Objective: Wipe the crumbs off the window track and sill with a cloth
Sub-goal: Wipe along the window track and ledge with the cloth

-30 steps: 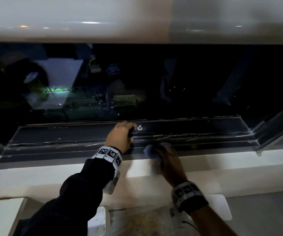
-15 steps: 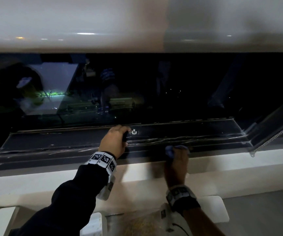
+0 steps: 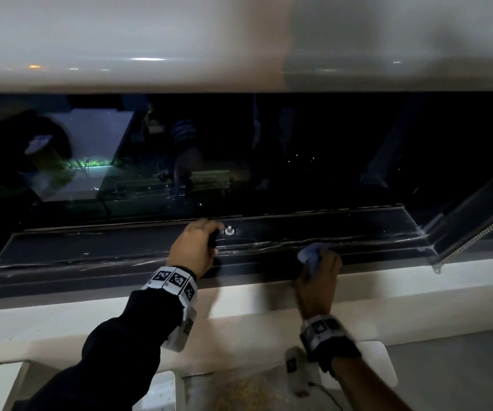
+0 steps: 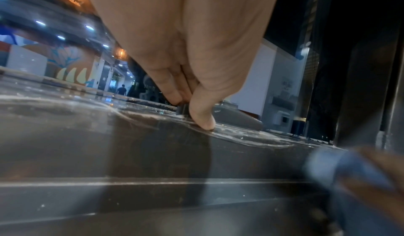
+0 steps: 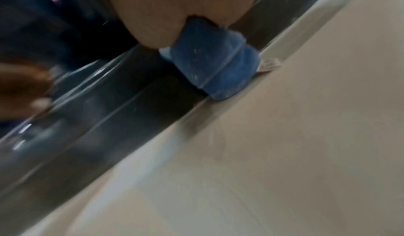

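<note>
The dark window track (image 3: 91, 256) runs across the head view, with the pale sill (image 3: 106, 318) below it. Whitish crumb streaks (image 3: 272, 241) lie along the track. My right hand (image 3: 321, 264) grips a bunched blue cloth (image 3: 312, 256) and presses it onto the track's front rail, right of centre. The right wrist view shows the cloth (image 5: 216, 72) squeezed under the hand, its end touching the sill edge. My left hand (image 3: 211, 237) holds a small dark handle (image 4: 182, 109) on the frame, pinched between thumb and fingers.
A round metal stud (image 3: 230, 231) sits just right of the left hand. At the right a swung-out sash with a toothed strip (image 3: 476, 232) closes off the track's end. Below the sill lie a clear bag of yellowish grains (image 3: 248, 393) and white blocks (image 3: 383, 366).
The right hand has slid the cloth to the right along the track's front rail. The left hand has stayed on the handle.
</note>
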Tool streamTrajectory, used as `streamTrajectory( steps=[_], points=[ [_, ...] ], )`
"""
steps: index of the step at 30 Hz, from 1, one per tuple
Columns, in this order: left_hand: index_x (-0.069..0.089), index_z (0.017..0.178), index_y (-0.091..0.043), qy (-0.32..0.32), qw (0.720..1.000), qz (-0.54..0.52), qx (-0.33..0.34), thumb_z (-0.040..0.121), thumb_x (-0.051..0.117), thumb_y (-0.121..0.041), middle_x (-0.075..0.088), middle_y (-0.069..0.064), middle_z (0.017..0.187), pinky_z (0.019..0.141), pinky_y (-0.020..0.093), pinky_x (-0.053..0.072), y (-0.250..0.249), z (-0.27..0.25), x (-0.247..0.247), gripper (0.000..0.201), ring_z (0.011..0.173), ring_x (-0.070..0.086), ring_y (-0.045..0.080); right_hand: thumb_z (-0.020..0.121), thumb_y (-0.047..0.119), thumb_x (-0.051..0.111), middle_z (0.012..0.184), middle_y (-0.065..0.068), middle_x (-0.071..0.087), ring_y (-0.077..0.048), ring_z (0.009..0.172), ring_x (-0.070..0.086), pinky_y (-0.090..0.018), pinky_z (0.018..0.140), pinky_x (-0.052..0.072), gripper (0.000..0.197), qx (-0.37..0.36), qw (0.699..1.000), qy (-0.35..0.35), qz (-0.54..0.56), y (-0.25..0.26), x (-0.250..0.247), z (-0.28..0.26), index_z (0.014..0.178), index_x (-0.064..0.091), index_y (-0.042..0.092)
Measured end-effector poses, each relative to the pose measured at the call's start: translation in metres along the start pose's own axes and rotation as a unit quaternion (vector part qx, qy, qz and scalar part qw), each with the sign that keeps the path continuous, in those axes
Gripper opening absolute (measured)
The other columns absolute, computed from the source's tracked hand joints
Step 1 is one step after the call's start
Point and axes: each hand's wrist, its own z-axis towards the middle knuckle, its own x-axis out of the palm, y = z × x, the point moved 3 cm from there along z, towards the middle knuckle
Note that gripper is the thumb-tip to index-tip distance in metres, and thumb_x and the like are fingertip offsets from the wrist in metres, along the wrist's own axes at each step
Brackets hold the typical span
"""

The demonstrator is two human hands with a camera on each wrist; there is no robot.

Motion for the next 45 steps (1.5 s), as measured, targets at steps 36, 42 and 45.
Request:
streamTrajectory(
  steps=[36, 42, 45],
  points=[
    [0.056, 0.116, -0.033, 0.005, 1.000, -0.027, -0.011, 0.069, 0.074, -0.011, 0.057, -0.008, 0.116, 0.092, 0.034, 0.046, 0.008, 0.000, 0.003, 0.055, 0.113, 0.049, 0.016, 0.063, 0.022, 0.042, 0.101, -0.024, 0.061, -0.046, 0.091, 0.058, -0.044, 0.072, 0.043, 0.043, 0.032, 0.974, 0.053, -0.218, -0.038, -0.084, 0.139, 0.094, 0.068, 0.006],
    [0.056, 0.122, -0.028, -0.011, 0.999, -0.033, -0.001, 0.074, 0.071, -0.006, 0.055, -0.005, 0.120, 0.095, 0.028, 0.041, 0.008, -0.006, 0.002, 0.055, 0.114, 0.048, 0.016, 0.078, 0.008, 0.053, 0.115, -0.005, 0.062, -0.028, 0.107, 0.055, -0.033, 0.091, 0.034, 0.037, -0.193, 0.967, 0.147, -0.078, 0.044, 0.013, 0.027, 0.112, 0.065, 0.015],
    [0.054, 0.129, -0.025, -0.034, 0.999, -0.037, 0.013, 0.077, 0.065, 0.000, 0.055, -0.004, 0.123, 0.096, 0.029, 0.043, 0.005, -0.015, 0.005, 0.058, 0.113, 0.049, 0.018, 0.082, 0.005, 0.058, 0.118, 0.010, 0.060, -0.019, 0.110, 0.056, -0.030, 0.097, 0.041, 0.039, -0.204, 0.952, 0.216, 0.073, 0.060, 0.010, 0.002, 0.113, 0.064, 0.027]
  ],
)
